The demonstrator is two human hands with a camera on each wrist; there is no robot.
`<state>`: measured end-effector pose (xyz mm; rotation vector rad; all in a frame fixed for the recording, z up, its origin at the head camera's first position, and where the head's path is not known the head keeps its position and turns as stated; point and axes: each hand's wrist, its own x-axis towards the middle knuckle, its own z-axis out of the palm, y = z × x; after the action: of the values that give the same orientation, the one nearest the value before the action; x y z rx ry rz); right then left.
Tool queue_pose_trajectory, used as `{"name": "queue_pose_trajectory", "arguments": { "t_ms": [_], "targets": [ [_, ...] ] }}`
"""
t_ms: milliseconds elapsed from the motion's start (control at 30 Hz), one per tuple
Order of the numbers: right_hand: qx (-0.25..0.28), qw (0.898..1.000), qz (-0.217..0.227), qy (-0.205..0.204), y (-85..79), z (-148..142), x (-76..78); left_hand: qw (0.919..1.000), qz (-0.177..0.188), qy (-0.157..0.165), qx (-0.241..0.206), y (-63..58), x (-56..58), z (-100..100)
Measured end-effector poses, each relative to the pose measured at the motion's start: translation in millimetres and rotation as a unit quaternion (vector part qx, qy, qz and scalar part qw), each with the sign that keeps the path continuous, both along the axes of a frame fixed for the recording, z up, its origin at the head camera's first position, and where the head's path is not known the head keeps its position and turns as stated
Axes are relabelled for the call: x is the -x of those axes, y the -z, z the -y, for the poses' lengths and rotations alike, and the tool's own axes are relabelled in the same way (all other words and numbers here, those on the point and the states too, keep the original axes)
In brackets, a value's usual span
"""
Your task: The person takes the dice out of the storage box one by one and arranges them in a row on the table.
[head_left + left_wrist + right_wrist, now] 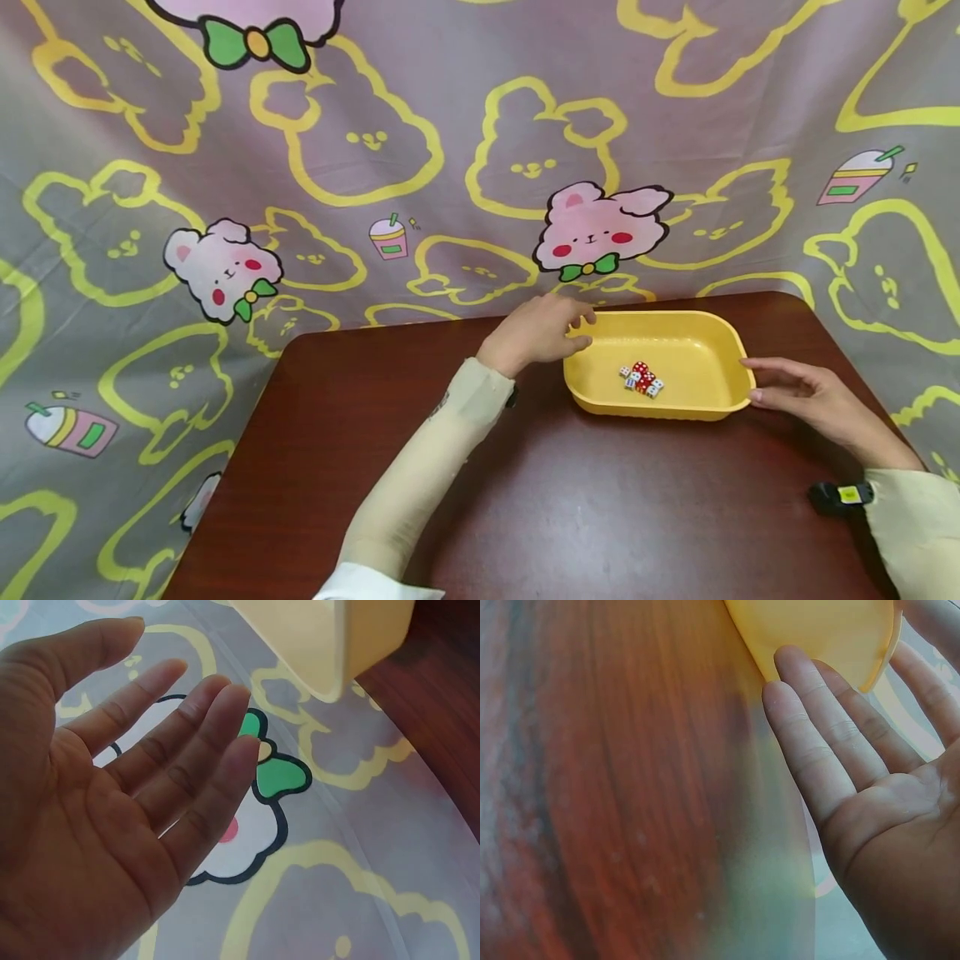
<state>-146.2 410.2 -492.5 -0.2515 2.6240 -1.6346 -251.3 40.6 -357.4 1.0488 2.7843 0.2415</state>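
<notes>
A yellow plastic tray (697,400) with rounded corners stands on the brown table. Small white dice (655,387) and red dice (640,367) lie bunched on its floor, left of the middle. At the tray's left end is my left hand (536,329), its fingers spread and slightly bent. The left wrist view shows its palm bare, apart from the tray's corner (375,645). My right hand (813,400) is at the opposite end, fingertips at the right rim. Its fingers (810,742) look nearly straight against the tray wall (825,630); whether they press it I cannot tell.
The dark wood table (360,467) reaches toward me in front of the tray. Behind and at both sides hangs a grey cloth (450,108) with yellow outlines and pink bunny faces. The tray stands close to the table's back edge.
</notes>
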Motion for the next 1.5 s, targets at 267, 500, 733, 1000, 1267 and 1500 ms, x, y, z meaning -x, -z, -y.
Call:
{"name": "queue_pose_trajectory", "arguments": {
  "t_ms": [267,500,733,1000,1267,1500],
  "targets": [
    [-0.001,1.000,0.002,0.005,-0.3,0.5,1.6,0.9998,-0.001,0.021,0.002,-1.1,1.8,-13.6],
    [0.030,0.999,-0.013,-0.028,2.4,-2.5,0.8,0.9994,0.000,0.033,0.012,-1.1,0.3,-27.0],
    [0.009,1.000,-0.008,-0.020,2.8,-2.1,1.7,0.9992,0.001,0.039,0.007,2.7,0.2,-36.9],
    [-0.004,1.000,0.008,0.001,0.8,-0.7,1.4,0.9991,0.023,0.034,-0.002,4.6,1.6,-41.9],
    [0.010,1.000,-0.001,-0.002,1.1,-1.4,0.6,0.9990,0.031,0.031,0.006,7.1,7.2,-50.3],
    [0.013,1.000,0.004,-0.012,1.8,-1.6,1.2,0.9987,0.042,0.028,0.010,11.7,10.7,-55.8]
  ]
}}
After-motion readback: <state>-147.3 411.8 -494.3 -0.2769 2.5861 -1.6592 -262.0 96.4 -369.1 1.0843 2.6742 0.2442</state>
